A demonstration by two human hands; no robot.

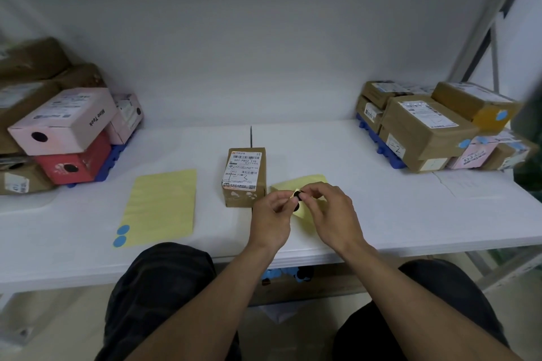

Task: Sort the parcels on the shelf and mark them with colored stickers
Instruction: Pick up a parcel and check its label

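On the white shelf (381, 208) at centre, brown parcel (245, 176) standing alone, beside it left hand (271, 217) fingers pinching a yellow backing sheet (311, 180), right hand (330, 211) fingers pinching its black sticker (297, 194), parcel stacks at both ends.

The shelf (352, 155) is smooth, matt white board. The box (243, 199) is matt brown cardboard, its label (242, 170) smooth paper. The sheet (289, 184) is smooth yellow paper. Pallet (113, 160) — moulded blue plastic. Trousers (158, 287) — dark cloth.

black sticker (298, 194); yellow sheet (162, 208); blue stickers (121, 235); brown parcel (245, 198)
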